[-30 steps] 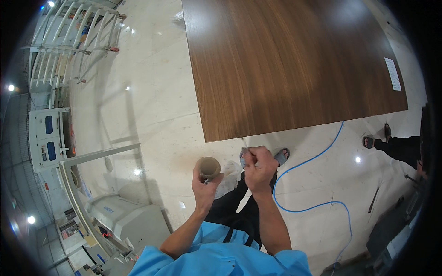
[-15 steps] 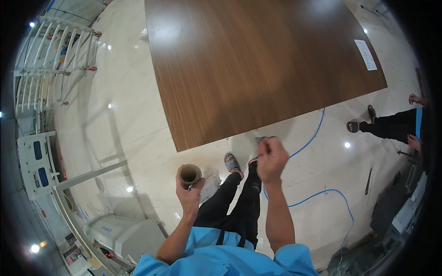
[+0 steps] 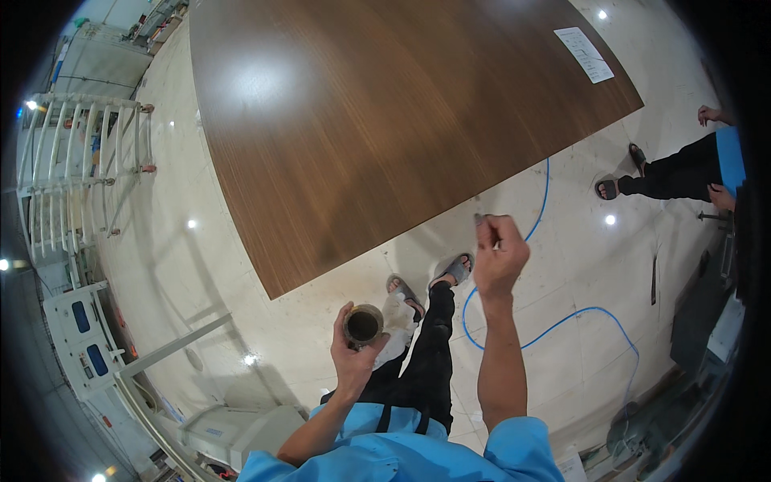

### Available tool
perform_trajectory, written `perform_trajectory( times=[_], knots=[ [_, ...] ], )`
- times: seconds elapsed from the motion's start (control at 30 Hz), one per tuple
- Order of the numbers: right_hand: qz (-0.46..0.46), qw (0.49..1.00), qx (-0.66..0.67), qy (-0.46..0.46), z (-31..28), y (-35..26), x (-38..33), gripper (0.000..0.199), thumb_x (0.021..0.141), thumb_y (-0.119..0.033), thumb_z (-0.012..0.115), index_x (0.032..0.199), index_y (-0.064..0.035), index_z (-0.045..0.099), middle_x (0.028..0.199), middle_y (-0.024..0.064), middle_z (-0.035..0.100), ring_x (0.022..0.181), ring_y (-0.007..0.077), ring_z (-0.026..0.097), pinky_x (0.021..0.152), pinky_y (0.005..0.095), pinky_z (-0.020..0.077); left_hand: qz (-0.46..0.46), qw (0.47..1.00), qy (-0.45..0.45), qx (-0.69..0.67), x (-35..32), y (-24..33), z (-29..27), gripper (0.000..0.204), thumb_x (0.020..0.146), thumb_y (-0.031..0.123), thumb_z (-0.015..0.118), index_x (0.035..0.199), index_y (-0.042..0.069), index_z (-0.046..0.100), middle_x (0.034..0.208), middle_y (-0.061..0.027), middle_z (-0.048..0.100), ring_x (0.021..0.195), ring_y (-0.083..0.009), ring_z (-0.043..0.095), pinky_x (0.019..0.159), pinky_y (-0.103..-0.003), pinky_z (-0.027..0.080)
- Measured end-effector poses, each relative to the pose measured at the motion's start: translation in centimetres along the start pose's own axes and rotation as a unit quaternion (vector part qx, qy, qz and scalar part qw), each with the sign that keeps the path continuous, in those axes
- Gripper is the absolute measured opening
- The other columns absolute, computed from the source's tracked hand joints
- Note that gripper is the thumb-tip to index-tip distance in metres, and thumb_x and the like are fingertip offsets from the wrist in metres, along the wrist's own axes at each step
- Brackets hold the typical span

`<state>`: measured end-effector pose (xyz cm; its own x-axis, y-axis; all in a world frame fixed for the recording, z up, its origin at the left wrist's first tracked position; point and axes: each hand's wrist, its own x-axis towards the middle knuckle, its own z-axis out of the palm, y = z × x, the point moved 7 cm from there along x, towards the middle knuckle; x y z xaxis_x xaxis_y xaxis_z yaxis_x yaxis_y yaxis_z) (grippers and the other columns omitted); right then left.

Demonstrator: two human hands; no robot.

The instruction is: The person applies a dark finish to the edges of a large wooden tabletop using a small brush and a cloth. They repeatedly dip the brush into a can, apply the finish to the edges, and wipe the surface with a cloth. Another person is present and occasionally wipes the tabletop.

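Note:
My left hand point(image 3: 351, 363) is wrapped round a small round cup point(image 3: 364, 325) with a dark inside, held mouth up above my legs. Beside the cup, something white and crumpled point(image 3: 393, 328) shows, like a cloth or thin bag; whether the hand touches it I cannot tell. My right hand point(image 3: 503, 255) is closed in a pinch near the close edge of a large brown wood-grain panel point(image 3: 385, 120), apart from it. A small dark tip point(image 3: 480, 218) shows at those fingers, too small and blurred to name.
A white paper sheet point(image 3: 584, 55) lies on the panel's far right. Blue hose point(image 3: 574, 314) curls over the tiled floor. At the right stands another person point(image 3: 683, 167) in dark trousers. White racks point(image 3: 80, 153) and a white machine point(image 3: 84, 341) line the left.
My view has shifted, so the panel sits further left. The cup in my left hand is nearer my legs and right hand. My right hand stays pinched, now closer to the panel's edge.

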<state>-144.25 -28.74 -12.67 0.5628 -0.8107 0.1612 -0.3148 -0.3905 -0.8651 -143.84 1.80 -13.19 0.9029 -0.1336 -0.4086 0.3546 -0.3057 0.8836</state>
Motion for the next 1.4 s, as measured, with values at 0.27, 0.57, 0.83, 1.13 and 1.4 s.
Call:
perform_trajectory(
  times=[0.27,0.57,0.83,1.13,1.4],
  knots=[
    [-0.136,0.99,0.006,-0.04,-1.6,-0.1,2.8,0.012,0.082,-0.006,0.073,0.083,-0.0038,0.062,0.072,0.01,0.058,0.061,0.0262,0.056,0.055,0.0372,0.0444,0.009,0.998,-0.048,0.044,0.4,2.9,4.4,0.083,0.073,0.002,0.083,0.143,-0.002,0.038,0.127,-0.0144,0.056,0.116,-0.022,0.058,0.102,-0.034,0.046],
    [-0.112,0.992,0.03,-0.038,-5.0,1.5,6.8,0.015,0.076,0.0,0.075,0.079,-0.0036,0.061,0.072,0.0082,0.059,0.062,0.0231,0.057,0.056,0.0349,0.0452,0.01,0.997,-0.065,0.042,1.2,5.0,9.1,0.084,0.072,0.0,0.083,0.143,-0.001,0.038,0.125,-0.0144,0.056,0.116,-0.0218,0.058,0.1,-0.034,0.047],
    [-0.064,0.997,0.046,-0.015,-5.3,2.6,7.8,0.021,0.071,0.0,0.077,0.075,-0.0071,0.058,0.071,0.0077,0.057,0.063,0.0287,0.055,0.058,0.0405,0.0432,0.009,0.998,-0.057,0.031,1.7,6.4,12.0,0.085,0.068,-0.003,0.079,0.142,-0.001,0.039,0.122,-0.0114,0.058,0.113,-0.0195,0.059,0.1,-0.032,0.046],
    [-0.11,0.994,0.001,-0.017,-6.8,3.6,9.2,0.014,0.075,0.003,0.072,0.078,-0.0026,0.06,0.071,0.0095,0.058,0.065,0.0301,0.056,0.057,0.0389,0.0442,-0.004,0.997,-0.056,0.048,2.2,7.1,13.9,0.085,0.068,-0.002,0.079,0.142,-0.001,0.039,0.122,-0.0115,0.058,0.112,-0.0201,0.059,0.1,-0.032,0.046],
    [-0.183,0.982,-0.013,-0.042,-8.6,3.6,11.9,0.011,0.079,-0.007,0.073,0.083,-0.0059,0.063,0.072,0.0082,0.058,0.066,0.0295,0.055,0.06,0.0403,0.043,-0.016,0.997,-0.064,0.047,2.5,7.7,16.5,0.086,0.067,0.001,0.081,0.142,-0.001,0.039,0.123,-0.012,0.058,0.113,-0.0202,0.058,0.101,-0.032,0.046]
  ],
)
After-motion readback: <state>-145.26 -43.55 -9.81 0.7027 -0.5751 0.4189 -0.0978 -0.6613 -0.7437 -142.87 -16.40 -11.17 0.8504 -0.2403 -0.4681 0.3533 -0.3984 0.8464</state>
